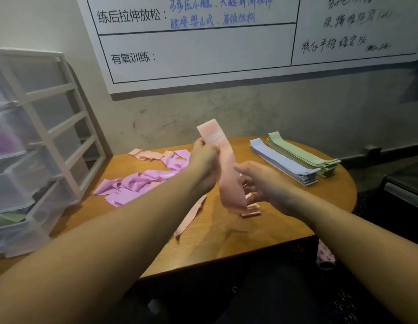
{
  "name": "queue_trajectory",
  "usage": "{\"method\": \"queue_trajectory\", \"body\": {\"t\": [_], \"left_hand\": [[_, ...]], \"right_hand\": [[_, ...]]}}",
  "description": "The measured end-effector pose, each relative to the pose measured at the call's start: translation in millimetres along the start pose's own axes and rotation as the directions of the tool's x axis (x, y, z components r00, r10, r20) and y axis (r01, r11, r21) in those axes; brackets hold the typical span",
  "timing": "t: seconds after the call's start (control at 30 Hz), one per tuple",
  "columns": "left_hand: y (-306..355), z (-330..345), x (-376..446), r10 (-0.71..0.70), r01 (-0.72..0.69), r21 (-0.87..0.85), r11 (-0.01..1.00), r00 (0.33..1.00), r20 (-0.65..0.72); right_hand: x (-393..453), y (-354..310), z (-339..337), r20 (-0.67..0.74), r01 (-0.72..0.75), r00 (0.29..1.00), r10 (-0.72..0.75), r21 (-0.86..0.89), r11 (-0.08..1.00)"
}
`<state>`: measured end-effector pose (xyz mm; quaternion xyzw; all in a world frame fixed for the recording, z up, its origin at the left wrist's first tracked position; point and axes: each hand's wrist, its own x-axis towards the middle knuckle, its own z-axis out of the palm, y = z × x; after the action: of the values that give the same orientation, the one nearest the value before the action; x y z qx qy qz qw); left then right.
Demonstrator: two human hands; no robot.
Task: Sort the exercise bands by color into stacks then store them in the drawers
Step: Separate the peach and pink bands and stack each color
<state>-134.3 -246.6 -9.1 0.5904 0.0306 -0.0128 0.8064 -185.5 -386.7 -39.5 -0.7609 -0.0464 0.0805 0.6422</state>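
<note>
Pink band (226,169) held upright above round wooden table (226,239), pinched near top by left hand (204,163), forearm stretched fwd. Right hand (261,181) beside band's lower part, fingers loosely spread, gripping nothing, over small pink stack (250,210). Loose purple bands (138,183) left; blue stack (282,164) & green stack (301,154) right; drawer unit (28,146) far left.

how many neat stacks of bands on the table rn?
3: green stack far right, blue stack beside it, peach stack largely hidden behind the peach band held up in the left hand.
</note>
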Motion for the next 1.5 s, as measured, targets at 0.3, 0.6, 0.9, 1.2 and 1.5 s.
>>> {"method": "queue_trajectory", "body": {"t": [0.3,0.6,0.9,1.2,1.5], "left_hand": [[-15,7,44,0.042,-0.039,0.043,0.998,0.997,-0.071],[-49,4,94,0.041,-0.010,0.282,0.959,0.994,-0.103],[-59,-2,158,0.112,-0.062,0.340,0.939,0.985,-0.130],[-83,-3,208,0.096,-0.005,0.476,0.880,0.981,-0.167],[-107,-4,233,0.136,-0.099,0.635,0.766,0.991,-0.009]], "right_hand": [[5,19,-12,-0.166,-0.070,0.985,0.034,-0.215,0.974],[21,39,-23,-0.228,-0.080,0.974,-0.011,-0.389,0.918],[57,50,-48,-0.200,-0.091,0.980,0.018,-0.362,0.928],[81,70,-57,-0.334,-0.136,0.942,0.040,-0.270,0.953],[92,75,-56,-0.168,-0.286,0.950,0.264,-0.121,0.951]]}}
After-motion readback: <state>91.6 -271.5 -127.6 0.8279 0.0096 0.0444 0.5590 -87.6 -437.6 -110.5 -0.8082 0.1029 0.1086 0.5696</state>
